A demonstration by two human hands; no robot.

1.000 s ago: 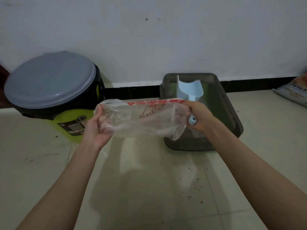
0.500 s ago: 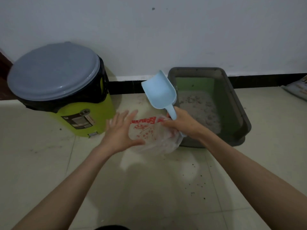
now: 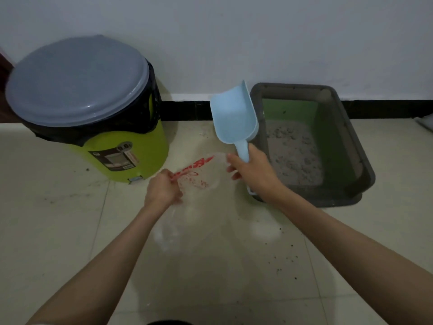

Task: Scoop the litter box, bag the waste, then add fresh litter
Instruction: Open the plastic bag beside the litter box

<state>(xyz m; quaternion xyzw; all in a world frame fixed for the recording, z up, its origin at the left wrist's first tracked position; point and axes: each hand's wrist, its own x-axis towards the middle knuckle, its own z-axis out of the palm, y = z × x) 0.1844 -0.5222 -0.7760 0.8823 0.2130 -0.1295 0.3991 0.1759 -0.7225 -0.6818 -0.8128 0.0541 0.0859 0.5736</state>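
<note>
My left hand (image 3: 161, 192) pinches the red-printed rim of the bag (image 3: 199, 181), fingers curled tight round the film. My right hand (image 3: 251, 171) grips the scoop (image 3: 234, 120) by its handle, bowl tipped up and away from my knuckles; two or three fingers stick out toward the bag's far rim, and I cannot tell whether they touch it. The bag hangs between my two hands, its mouth partly spread, the body drooping below my left fingers toward the floor (image 3: 70, 231).

I judge the bag very light, limp and slippery: it will collapse unless I hold the rim at two points well apart, so the thicker printed edge is the place to take it. The scoop looks stiff and light, safe to hold at the handle alone, and appears empty.

The box (image 3: 351, 146) sits just beyond my right fingers, clumpy litter (image 3: 295, 156) still inside. The bin (image 3: 93, 109) stands beyond my left fingers, lid down. Grains lie scattered on the floor near my right forearm.
</note>
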